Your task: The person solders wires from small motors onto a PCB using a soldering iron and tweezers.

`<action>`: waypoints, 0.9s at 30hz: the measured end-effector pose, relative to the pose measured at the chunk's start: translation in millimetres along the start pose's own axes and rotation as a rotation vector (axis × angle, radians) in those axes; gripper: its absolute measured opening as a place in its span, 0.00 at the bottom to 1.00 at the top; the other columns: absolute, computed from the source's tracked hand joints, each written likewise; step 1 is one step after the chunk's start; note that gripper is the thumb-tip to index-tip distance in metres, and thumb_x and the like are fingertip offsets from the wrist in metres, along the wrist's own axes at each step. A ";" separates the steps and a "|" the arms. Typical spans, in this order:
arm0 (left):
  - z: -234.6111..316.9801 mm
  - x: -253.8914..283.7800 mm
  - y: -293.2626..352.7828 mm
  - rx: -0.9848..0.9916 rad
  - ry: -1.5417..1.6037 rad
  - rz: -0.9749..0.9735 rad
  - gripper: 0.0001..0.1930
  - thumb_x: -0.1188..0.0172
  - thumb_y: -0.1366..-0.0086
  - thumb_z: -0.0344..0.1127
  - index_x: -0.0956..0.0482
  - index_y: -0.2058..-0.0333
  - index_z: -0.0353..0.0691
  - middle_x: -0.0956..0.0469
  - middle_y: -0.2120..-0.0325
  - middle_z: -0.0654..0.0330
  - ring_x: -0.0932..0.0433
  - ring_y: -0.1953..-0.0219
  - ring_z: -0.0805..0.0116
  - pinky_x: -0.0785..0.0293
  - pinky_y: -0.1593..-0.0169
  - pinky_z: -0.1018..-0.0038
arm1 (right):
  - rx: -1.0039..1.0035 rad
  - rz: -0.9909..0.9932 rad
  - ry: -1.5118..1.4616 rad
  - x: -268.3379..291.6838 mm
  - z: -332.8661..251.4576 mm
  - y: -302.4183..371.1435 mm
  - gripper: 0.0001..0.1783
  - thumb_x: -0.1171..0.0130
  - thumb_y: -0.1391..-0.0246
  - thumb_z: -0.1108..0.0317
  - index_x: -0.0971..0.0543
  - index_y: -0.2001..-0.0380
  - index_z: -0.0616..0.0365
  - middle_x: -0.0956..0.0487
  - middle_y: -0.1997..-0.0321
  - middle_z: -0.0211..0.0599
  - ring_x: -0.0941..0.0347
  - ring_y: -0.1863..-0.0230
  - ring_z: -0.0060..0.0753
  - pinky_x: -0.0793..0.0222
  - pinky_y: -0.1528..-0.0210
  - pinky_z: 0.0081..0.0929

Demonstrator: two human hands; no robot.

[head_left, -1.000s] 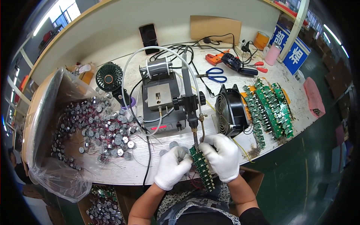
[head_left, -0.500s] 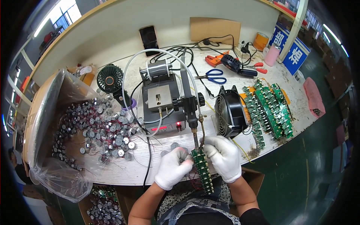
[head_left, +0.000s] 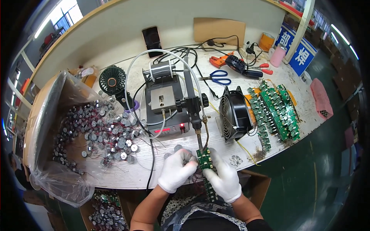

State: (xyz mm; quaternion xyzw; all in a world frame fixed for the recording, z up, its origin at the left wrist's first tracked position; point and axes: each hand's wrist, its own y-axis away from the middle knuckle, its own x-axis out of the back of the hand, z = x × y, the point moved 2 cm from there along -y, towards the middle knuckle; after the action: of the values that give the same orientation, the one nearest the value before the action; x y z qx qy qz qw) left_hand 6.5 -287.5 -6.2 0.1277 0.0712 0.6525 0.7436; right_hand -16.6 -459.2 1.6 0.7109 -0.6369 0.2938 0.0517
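A long green circuit board strip point(head_left: 205, 160) with a row of pale components slants below the tip of a soldering iron point(head_left: 199, 133) held in a stand, a thin solder feed tube point(head_left: 207, 132) beside it. My right hand point(head_left: 223, 178), in a white glove, grips the strip from its right side, thumb across its face. At the strip's left edge, my left hand point(head_left: 177, 170), also gloved, is closed in a pinch; what its fingertips hold is hidden. Small round grey motors point(head_left: 178, 148) lie just beyond it. Thin red wires hang below the hands.
Left, a plastic-lined box point(head_left: 46, 127) lies beside heaped motors point(head_left: 111, 134). The solder feeder point(head_left: 165, 119) stands centrally, a black fan point(head_left: 234, 114) to its right. Finished-looking board strips point(head_left: 275, 111), blue-handled scissors point(head_left: 220, 77) and a phone point(head_left: 152, 41) lie further off.
My right hand has come down from beside the iron tip and now lies across the strip, thumb on its face. My left hand stays almost in place.
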 end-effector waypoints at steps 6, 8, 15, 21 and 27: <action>3.1 3.0 -1.3 -0.022 -0.035 -0.005 0.08 0.40 0.43 0.31 0.26 0.70 0.31 0.24 0.77 0.64 0.29 0.74 0.80 0.30 0.68 0.80 | -0.114 -0.044 -0.084 -2.1 3.4 -1.2 0.32 0.38 0.51 0.73 0.33 0.41 0.66 0.21 0.68 0.50 0.22 0.70 0.46 0.28 0.66 0.34; 3.4 2.4 0.3 -0.012 -0.052 -0.023 0.09 0.40 0.43 0.32 0.26 0.69 0.31 0.24 0.77 0.64 0.29 0.74 0.80 0.30 0.68 0.80 | -0.069 -0.037 -0.079 -0.1 3.3 1.3 0.32 0.38 0.51 0.73 0.33 0.42 0.66 0.22 0.69 0.49 0.22 0.70 0.45 0.28 0.67 0.33; 2.9 5.1 8.3 -0.007 -0.135 -0.054 0.10 0.40 0.42 0.33 0.26 0.69 0.30 0.24 0.77 0.63 0.29 0.74 0.80 0.29 0.68 0.79 | -0.210 -0.049 -0.160 -2.0 -4.2 11.3 0.32 0.38 0.51 0.75 0.33 0.41 0.68 0.19 0.66 0.49 0.20 0.68 0.39 0.26 0.64 0.30; 8.1 9.1 27.5 -0.023 -0.163 -0.011 0.08 0.39 0.40 0.33 0.24 0.68 0.33 0.24 0.78 0.63 0.30 0.76 0.80 0.31 0.71 0.79 | -0.330 -0.005 -0.171 -1.4 -17.4 10.0 0.29 0.38 0.50 0.75 0.32 0.43 0.69 0.18 0.62 0.48 0.19 0.68 0.29 0.23 0.64 0.25; 0.9 47.3 49.3 -0.395 -0.110 0.228 0.03 0.37 0.45 0.22 0.22 0.71 0.33 0.19 0.70 0.55 0.21 0.70 0.71 0.25 0.65 0.76 | -0.257 0.017 -0.167 2.7 -0.7 23.2 0.27 0.36 0.56 0.78 0.26 0.48 0.66 0.19 0.67 0.46 0.21 0.72 0.31 0.24 0.67 0.25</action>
State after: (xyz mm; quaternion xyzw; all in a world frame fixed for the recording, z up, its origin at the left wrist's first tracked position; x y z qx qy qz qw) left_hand -33.7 -235.1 11.5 0.0225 -0.1134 0.7257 0.6782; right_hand -38.5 -465.5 -3.5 0.7149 -0.6774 0.1501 0.0867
